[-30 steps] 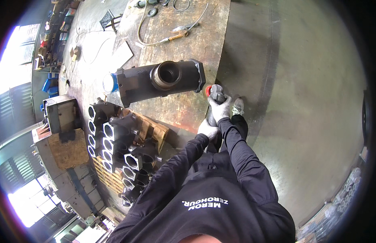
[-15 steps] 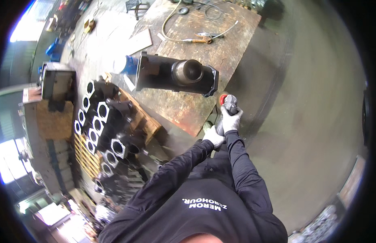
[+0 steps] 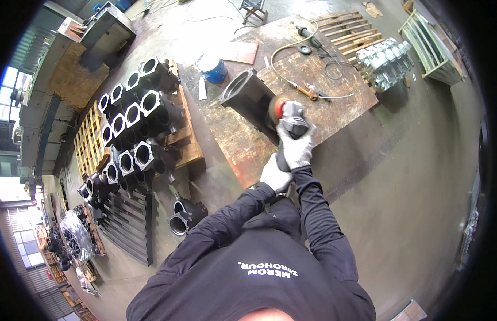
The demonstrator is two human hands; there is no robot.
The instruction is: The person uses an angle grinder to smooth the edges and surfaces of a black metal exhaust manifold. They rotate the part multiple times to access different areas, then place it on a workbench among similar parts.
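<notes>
Centre of frame: the gloved right hand (image 3: 298,146) grips a grinder (image 3: 295,120) near its head; the gloved left hand (image 3: 274,174) holds the rear. The grinder's disc (image 3: 273,111) overlaps a dark cast housing (image 3: 249,102) in view; contact cannot be determined. The housing rests on a worn tabletop (image 3: 240,160). Blue tin (image 3: 217,74): upper centre. Dark castings (image 3: 135,115) stand in rows, left of frame.

Your right hand (image 3: 297,147) covered the middle of the grinder (image 3: 296,124), and your left hand (image 3: 275,174) hid its rear end. The disc (image 3: 274,111) was blurred and masked part of the casting (image 3: 248,99), so you could not tell whether the two touched. The top edge cut off the stool (image 3: 252,6). Plastic wrap (image 3: 75,230) clouded what lay under it, too small to make out.
</notes>
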